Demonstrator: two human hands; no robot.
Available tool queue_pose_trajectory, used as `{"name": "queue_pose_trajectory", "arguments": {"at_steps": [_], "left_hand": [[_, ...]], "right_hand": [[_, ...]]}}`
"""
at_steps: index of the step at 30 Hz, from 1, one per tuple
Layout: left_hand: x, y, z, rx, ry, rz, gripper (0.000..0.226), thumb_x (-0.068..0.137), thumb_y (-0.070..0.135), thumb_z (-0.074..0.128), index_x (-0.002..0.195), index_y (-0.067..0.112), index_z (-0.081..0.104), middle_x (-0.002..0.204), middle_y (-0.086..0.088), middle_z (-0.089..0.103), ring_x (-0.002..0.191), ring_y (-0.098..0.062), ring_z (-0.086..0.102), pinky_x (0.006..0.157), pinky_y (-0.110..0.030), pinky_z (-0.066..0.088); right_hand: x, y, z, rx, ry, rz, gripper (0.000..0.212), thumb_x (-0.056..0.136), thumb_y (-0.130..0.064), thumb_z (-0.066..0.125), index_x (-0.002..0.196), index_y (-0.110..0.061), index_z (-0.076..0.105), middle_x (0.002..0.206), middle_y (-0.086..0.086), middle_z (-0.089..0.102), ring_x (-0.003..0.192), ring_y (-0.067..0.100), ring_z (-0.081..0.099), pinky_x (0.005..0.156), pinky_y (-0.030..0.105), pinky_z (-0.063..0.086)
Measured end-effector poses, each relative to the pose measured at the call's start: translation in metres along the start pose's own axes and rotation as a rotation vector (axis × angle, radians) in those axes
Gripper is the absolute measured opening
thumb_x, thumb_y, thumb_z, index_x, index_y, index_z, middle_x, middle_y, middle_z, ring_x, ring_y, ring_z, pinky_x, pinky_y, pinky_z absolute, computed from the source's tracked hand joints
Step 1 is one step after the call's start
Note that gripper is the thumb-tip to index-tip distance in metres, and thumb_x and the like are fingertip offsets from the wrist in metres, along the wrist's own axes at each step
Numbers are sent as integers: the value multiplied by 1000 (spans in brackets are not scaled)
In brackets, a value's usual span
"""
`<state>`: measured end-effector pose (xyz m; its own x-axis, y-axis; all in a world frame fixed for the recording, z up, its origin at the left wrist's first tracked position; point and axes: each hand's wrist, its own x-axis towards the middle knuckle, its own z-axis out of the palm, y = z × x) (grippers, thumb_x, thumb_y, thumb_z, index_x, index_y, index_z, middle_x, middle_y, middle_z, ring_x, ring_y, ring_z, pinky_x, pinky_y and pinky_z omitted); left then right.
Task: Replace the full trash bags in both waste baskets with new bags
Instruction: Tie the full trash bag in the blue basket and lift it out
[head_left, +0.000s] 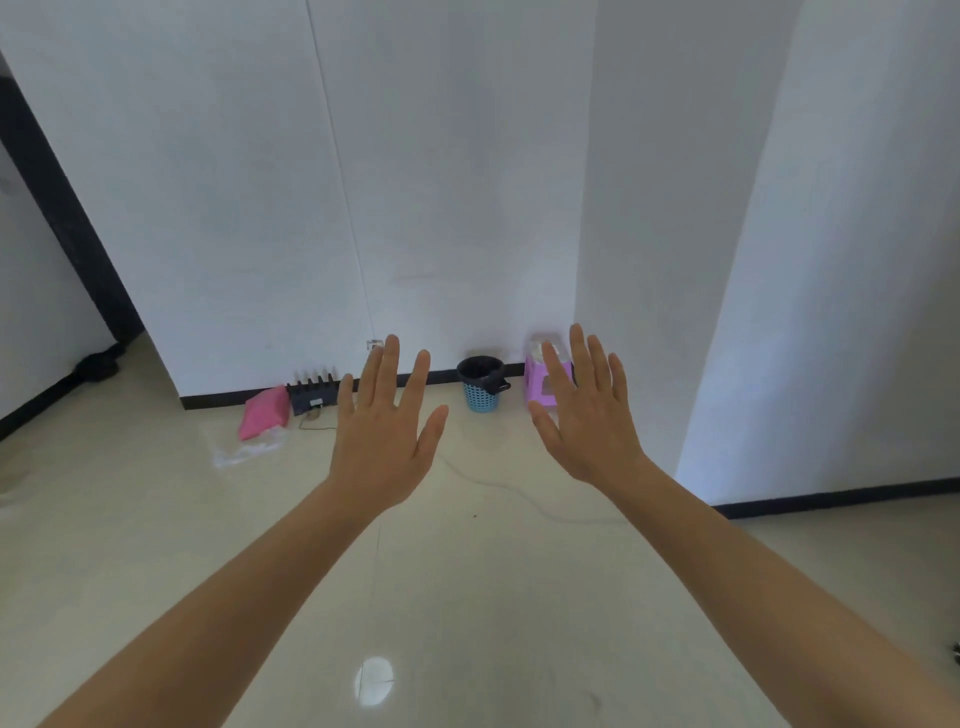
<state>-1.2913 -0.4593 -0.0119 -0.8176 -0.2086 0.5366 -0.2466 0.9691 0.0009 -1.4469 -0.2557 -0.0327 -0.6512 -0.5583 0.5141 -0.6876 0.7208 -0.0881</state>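
A small blue waste basket (481, 397) lined with a black bag (480, 368) stands on the floor against the far white wall. To its right is a pink basket (537, 382) topped with a clear, bulging bag (540, 347), partly hidden behind my right hand. My left hand (387, 441) and my right hand (592, 421) are both raised in front of me, backs toward the camera, fingers spread and holding nothing. Both hands are well short of the baskets.
A pink packet (264, 413) with clear plastic lies on the floor at the left, next to a black device (314, 392) with a cable. A thin cord (498, 486) crosses the beige tiled floor. A white wall corner (727, 312) juts out on the right.
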Motion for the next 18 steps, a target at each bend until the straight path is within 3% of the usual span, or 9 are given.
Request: {"name": "queue_pose_trajectory", "arguments": {"at_steps": [12, 18], "left_hand": [[243, -187, 234, -26, -129, -110, 67, 99, 55, 20, 155, 17, 24, 163, -16, 12, 149, -35, 16, 114, -62, 26], [422, -259, 306, -30, -181, -101, 68, 99, 55, 18, 154, 16, 26, 162, -18, 16, 148, -37, 19, 113, -59, 26]], "right_hand": [[298, 25, 243, 31, -193, 20, 76, 101, -46, 43, 160, -18, 4, 166, 13, -11, 153, 33, -6, 123, 54, 10], [470, 48, 308, 29, -217, 55, 72, 103, -47, 38, 160, -17, 4, 165, 13, -15, 154, 32, -4, 124, 47, 11]]}}
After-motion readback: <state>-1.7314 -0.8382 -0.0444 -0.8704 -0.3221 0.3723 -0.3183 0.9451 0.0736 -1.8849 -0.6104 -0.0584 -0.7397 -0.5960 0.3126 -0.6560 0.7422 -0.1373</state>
